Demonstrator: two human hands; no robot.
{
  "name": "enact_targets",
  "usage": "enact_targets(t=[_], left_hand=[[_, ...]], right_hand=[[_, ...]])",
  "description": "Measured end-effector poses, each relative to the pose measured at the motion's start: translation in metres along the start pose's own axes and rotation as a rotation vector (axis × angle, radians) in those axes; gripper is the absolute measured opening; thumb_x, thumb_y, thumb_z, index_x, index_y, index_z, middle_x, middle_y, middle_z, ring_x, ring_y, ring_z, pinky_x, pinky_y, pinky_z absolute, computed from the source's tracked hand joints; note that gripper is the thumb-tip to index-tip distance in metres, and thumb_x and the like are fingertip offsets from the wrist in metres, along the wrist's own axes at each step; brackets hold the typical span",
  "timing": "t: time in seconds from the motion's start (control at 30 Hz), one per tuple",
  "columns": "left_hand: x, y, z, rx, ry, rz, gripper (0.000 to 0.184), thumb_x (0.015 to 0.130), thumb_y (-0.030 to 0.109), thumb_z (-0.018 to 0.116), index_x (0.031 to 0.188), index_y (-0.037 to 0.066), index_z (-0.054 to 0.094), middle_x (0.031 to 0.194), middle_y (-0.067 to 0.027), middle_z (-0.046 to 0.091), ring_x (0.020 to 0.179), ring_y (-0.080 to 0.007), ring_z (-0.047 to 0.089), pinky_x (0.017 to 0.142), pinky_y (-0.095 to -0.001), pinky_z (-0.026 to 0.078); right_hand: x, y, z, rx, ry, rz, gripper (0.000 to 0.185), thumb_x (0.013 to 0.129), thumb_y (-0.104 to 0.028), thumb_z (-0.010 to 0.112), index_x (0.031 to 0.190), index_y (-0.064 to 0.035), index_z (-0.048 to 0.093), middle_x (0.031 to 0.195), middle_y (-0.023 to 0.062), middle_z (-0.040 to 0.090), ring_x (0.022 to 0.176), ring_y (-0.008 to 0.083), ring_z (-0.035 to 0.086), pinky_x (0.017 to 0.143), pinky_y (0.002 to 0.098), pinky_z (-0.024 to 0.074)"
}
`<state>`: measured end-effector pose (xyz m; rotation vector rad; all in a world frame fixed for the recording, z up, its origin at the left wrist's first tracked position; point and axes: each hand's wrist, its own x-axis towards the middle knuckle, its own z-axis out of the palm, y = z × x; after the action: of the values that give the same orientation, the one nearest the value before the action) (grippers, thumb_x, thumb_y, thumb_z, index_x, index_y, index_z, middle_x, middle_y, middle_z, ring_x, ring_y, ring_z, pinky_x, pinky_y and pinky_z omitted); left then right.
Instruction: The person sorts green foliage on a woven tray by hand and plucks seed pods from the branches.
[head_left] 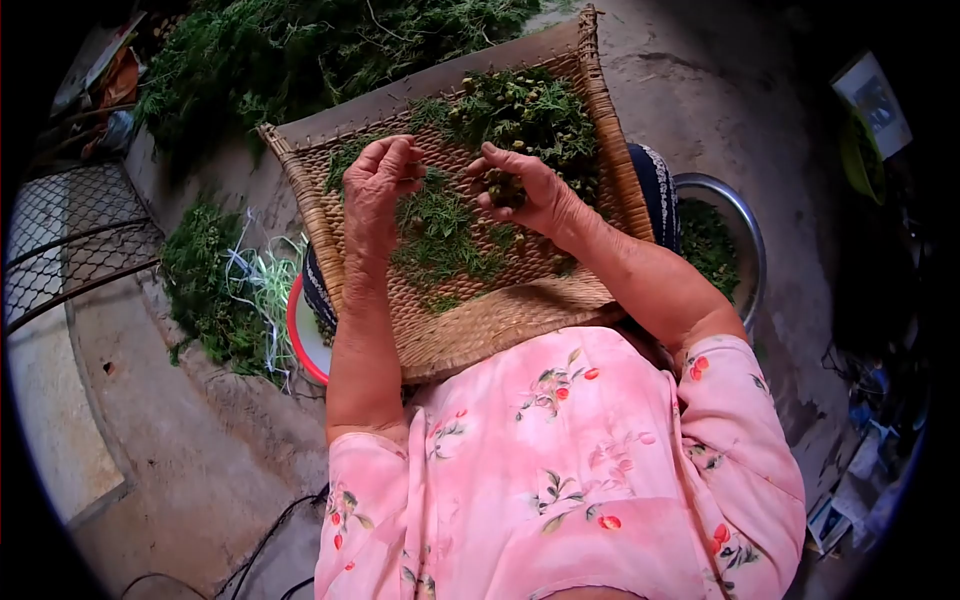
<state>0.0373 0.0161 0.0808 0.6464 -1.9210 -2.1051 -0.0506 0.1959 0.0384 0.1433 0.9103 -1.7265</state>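
wicker winnowing basket [510, 318] across the lap, probably so both hands can work over it. feathery green sprigs [445, 235] lie mid-basket, knobbly clusters [530, 115] heaped far right, handy for the right hand [535, 192]: fingers half-curled, can't tell if gripping any. left hand [378, 175] fingertips are pinched together, maybe on something tiny, can't see.

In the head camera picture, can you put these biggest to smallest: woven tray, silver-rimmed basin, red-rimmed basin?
By the parts showing, largest to smallest:
1. Woven tray
2. Silver-rimmed basin
3. Red-rimmed basin
Both basins are partly hidden, so I can't rank their real sizes.
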Motion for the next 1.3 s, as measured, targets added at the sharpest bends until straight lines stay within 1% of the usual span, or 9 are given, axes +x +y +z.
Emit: enact_targets(t=[0.1,0.37,0.57,0.67,0.77,0.97,1.1,1.23,1.3], left_hand=[[0.0,-0.012,-0.028,0.727,-0.01,0.09,0.014,0.085,0.016,0.061,0.087,0.002,0.063,0.072,0.0009,0.06,0.066,-0.0079,0.056,0.058,-0.0245,0.046],[-0.01,-0.053,-0.022,1.444,-0.262,-0.007,0.02,0.068,0.013,0.07,0.083,0.007,0.058,0.079,-0.0127,0.063,0.076,-0.0326,0.061,0.063,-0.0409,0.048],[0.001,-0.054,-0.037,1.426,-0.205,-0.027,0.018,0.068,0.012,0.062,0.085,0.007,0.057,0.081,-0.0161,0.063,0.075,-0.0341,0.062,0.066,-0.0426,0.05],[0.001,-0.03,-0.028,0.48,-0.146,-0.275,0.016,0.077,0.002,0.055,0.091,0.001,0.06,0.066,-0.0025,0.054,0.059,-0.0098,0.056,0.046,-0.0273,0.046],[-0.008,-0.017,-0.001,-0.016,-0.128,-0.377,0.007,0.082,0.009,0.06,0.088,0.005,0.059,0.066,-0.0013,0.055,0.056,-0.0095,0.056,0.048,-0.0219,0.048],[-0.018,-0.062,0.025,0.416,-0.365,-0.251,0.009,0.081,0.011,0.064,0.083,0.008,0.056,0.072,0.0027,0.054,0.059,-0.0069,0.05,0.051,-0.0215,0.042],[-0.028,-0.092,0.039,1.22,-0.285,0.329,0.015,0.072,0.005,0.063,0.085,0.004,0.055,0.074,-0.0099,0.05,0.068,-0.0198,0.053,0.064,-0.0304,0.047],[-0.022,-0.096,0.037,1.253,-0.275,0.432,0.01,0.074,0.005,0.06,0.082,0.003,0.055,0.071,-0.0078,0.052,0.065,-0.0172,0.055,0.061,-0.0294,0.048],[-0.017,-0.095,0.032,0.804,-0.311,0.04,0.007,0.076,0.005,0.057,0.083,0.003,0.054,0.068,-0.0051,0.054,0.059,-0.0138,0.055,0.055,-0.0279,0.048]], right_hand=[[0.003,-0.004,-0.005,0.048,0.039,-0.04,0.029,0.087,-0.034,0.058,0.092,-0.0051,0.057,0.075,0.0039,0.055,0.062,0.0126,0.055,0.041,0.0225,0.0371],[0.008,-0.005,-0.01,0.034,-0.003,-0.055,0.025,0.088,-0.031,0.057,0.091,-0.0056,0.057,0.075,0.003,0.054,0.062,0.0116,0.054,0.041,0.0217,0.0369],[0.007,-0.007,-0.008,0.005,0.018,-0.05,0.026,0.088,-0.031,0.056,0.091,-0.0053,0.057,0.075,0.0031,0.054,0.062,0.0111,0.055,0.041,0.0211,0.0373],[0.006,-0.009,-0.008,0.011,0.049,-0.069,0.027,0.088,-0.031,0.056,0.092,-0.0045,0.057,0.075,0.0031,0.054,0.062,0.0108,0.054,0.041,0.0215,0.0373],[0.005,-0.01,-0.006,0.017,0.028,-0.086,0.027,0.089,-0.031,0.056,0.093,-0.0044,0.057,0.075,0.003,0.054,0.063,0.0108,0.054,0.042,0.0217,0.0371],[0.005,-0.01,-0.008,0.027,0.033,-0.099,0.028,0.089,-0.031,0.055,0.092,-0.0036,0.057,0.075,0.0032,0.054,0.062,0.0108,0.053,0.042,0.0212,0.0373],[0.006,-0.011,-0.008,0.028,0.036,-0.09,0.028,0.09,-0.031,0.054,0.091,-0.0031,0.057,0.074,0.0034,0.053,0.061,0.0105,0.053,0.042,0.021,0.0375],[0.006,-0.012,-0.009,0.038,0.019,-0.109,0.028,0.09,-0.031,0.054,0.091,-0.0033,0.057,0.075,0.0034,0.054,0.061,0.0105,0.053,0.042,0.0207,0.0374],[0.005,-0.014,-0.008,0.041,0.064,-0.133,0.029,0.09,-0.032,0.055,0.092,-0.0034,0.057,0.076,0.0039,0.055,0.061,0.0103,0.053,0.042,0.0202,0.037]])
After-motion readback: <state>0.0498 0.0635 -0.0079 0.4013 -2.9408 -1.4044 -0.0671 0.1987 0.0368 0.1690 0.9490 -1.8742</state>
